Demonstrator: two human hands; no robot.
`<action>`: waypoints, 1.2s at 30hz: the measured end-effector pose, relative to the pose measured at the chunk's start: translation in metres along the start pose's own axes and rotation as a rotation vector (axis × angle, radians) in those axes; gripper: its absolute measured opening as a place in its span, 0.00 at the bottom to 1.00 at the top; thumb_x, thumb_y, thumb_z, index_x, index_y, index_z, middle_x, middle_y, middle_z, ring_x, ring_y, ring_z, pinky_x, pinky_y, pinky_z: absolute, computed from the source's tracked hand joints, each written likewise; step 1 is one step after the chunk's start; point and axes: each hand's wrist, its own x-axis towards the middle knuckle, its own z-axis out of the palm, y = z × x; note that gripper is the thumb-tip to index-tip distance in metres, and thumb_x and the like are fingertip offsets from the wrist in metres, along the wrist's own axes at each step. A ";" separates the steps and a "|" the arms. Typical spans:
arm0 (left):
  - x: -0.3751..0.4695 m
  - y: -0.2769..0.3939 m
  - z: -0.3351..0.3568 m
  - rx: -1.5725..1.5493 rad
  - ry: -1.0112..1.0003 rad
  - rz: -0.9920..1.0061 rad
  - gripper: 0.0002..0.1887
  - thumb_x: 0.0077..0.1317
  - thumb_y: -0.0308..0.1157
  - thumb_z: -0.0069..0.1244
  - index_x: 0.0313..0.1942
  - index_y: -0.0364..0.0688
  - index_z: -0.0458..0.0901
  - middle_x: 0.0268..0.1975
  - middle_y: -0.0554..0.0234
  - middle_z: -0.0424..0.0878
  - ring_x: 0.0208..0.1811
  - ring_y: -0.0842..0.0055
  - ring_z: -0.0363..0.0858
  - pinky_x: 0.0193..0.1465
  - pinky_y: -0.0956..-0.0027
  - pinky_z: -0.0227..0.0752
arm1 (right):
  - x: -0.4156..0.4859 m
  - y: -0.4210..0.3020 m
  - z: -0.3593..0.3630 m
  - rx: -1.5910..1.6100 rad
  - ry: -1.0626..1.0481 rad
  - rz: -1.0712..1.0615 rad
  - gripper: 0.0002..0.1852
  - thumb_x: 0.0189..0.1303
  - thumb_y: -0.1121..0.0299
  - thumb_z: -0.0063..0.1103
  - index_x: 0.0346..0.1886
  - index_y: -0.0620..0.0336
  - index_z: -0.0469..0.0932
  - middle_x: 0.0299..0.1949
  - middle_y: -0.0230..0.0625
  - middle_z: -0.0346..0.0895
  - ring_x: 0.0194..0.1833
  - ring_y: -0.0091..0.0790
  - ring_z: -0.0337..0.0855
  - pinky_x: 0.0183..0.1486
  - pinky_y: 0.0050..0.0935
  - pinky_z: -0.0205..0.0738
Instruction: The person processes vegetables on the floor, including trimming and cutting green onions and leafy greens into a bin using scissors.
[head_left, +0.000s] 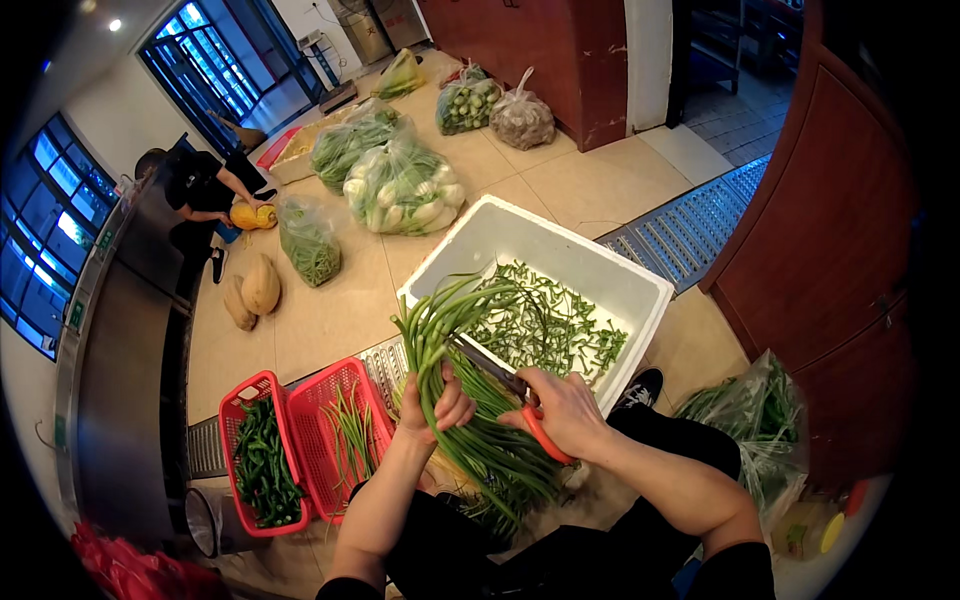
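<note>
My left hand (435, 405) grips a bundle of long garlic scapes (427, 337), whose upper ends bend over the near left rim of a white foam box (540, 221). My right hand (559, 409) holds scissors with orange handles (546, 436), the dark blades pointing up and left at the bundle's upper part. Short green cut pieces (562, 315) lie scattered on the floor of the box. More long green stalks (499, 442) hang and lie below my hands, above my lap. Whether the blades touch a stalk, I cannot tell.
Left of me stand a red basket of green peppers (262, 465) and a red basket with a few scapes (315, 420). Bagged vegetables (405, 187) and squashes (260, 285) sit on the floor beyond. A person (199, 184) handles an orange squash (253, 216). A bag of greens (757, 412) is at right.
</note>
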 end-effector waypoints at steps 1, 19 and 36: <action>0.002 0.000 -0.001 -0.017 -0.023 0.001 0.24 0.65 0.57 0.41 0.45 0.44 0.70 0.14 0.73 0.63 0.10 0.83 0.61 0.23 0.73 0.59 | -0.001 0.003 0.000 0.005 0.010 -0.023 0.28 0.50 0.48 0.64 0.46 0.60 0.69 0.30 0.38 0.76 0.31 0.41 0.77 0.36 0.34 0.59; 0.012 -0.007 0.004 -0.053 -0.089 0.011 0.25 0.64 0.58 0.42 0.43 0.43 0.69 0.13 0.73 0.63 0.10 0.83 0.61 0.23 0.74 0.59 | -0.004 0.004 0.006 0.061 0.165 -0.098 0.27 0.42 0.58 0.73 0.41 0.62 0.72 0.17 0.33 0.71 0.18 0.37 0.72 0.24 0.32 0.61; 0.018 -0.009 0.000 -0.030 -0.039 0.058 0.24 0.66 0.57 0.40 0.44 0.43 0.69 0.14 0.73 0.63 0.10 0.83 0.61 0.24 0.74 0.60 | -0.012 -0.003 0.009 0.192 0.156 0.070 0.24 0.47 0.54 0.70 0.38 0.61 0.72 0.16 0.41 0.72 0.21 0.46 0.77 0.22 0.35 0.68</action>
